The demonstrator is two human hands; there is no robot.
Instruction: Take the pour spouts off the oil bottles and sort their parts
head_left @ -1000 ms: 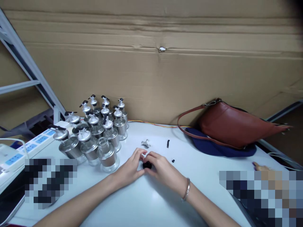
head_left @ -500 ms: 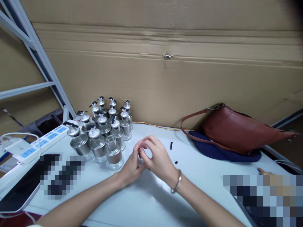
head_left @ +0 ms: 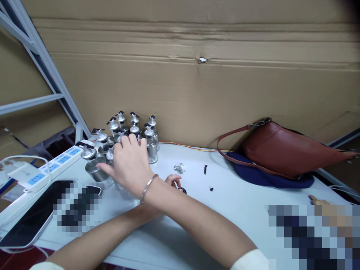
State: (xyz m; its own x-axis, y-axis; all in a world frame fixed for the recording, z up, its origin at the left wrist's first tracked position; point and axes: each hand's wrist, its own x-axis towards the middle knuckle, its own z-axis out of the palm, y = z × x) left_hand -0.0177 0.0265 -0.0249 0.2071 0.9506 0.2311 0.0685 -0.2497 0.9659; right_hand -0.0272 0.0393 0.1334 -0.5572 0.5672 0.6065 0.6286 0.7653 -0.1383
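My right hand (head_left: 131, 161), with a bangle on the wrist, reaches across my left forearm over the front glass bottles. Its thumb is stretched out to the left; the fingertips are hidden, and no held object shows. Beneath that arm, my left hand (head_left: 173, 181) has bent fingers at a small black round part (head_left: 182, 190), which it appears to hold. A silver spout piece (head_left: 178, 167) lies on the table just beyond the left hand. Several glass bottles with silver bands and tops with black levers, such as this bottle (head_left: 152, 146), stand at the back left.
To the right lie a black strip (head_left: 205, 170) and a tiny black piece (head_left: 211, 189). A brown bag (head_left: 281, 150) rests on a dark blue cloth item (head_left: 244, 170). At left are a power strip (head_left: 60, 159) and a tablet (head_left: 36, 213). Another person's finger (head_left: 316, 200) shows at right.
My hands, together before, have separated. The right has moved left over the bottles, hiding the topless front one. The silver spout piece now shows on the table, and the black round part beside my left hand.
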